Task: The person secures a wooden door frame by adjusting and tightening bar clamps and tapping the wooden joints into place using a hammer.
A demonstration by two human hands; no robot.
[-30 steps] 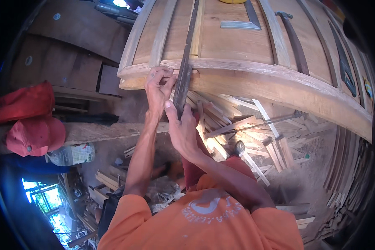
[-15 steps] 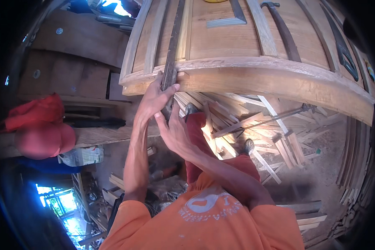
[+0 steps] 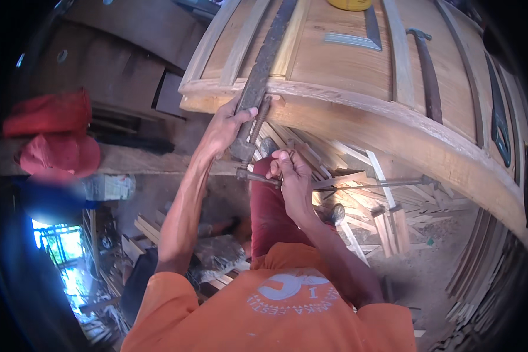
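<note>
A long dark metal bar clamp (image 3: 263,76) lies over the near edge of the wooden panel (image 3: 328,70), its end jutting toward me. Around the bar, just past that edge, my left hand (image 3: 226,126) is closed, thumb on top. Beside the thumb the clamp's threaded screw (image 3: 260,120) shows, running up to a small wood block (image 3: 276,101) at the panel's edge. A thin metal handle (image 3: 258,177) crosses below the clamp's head. At the handle's right end, my right hand (image 3: 296,182) is closed with curled fingers; its grip is partly hidden.
On the panel are a hammer (image 3: 425,76), a handsaw (image 3: 500,132), a metal square (image 3: 355,41) and a yellow round object (image 3: 351,4). Wood offcuts (image 3: 393,229) cover the floor, with another long metal bar (image 3: 375,184) above them. A red cap (image 3: 58,154) sits at left.
My right hand has left the clamp's underside and moved right and down to the handle. My left hand stays on the bar. The view has shifted, uncovering the screw.
</note>
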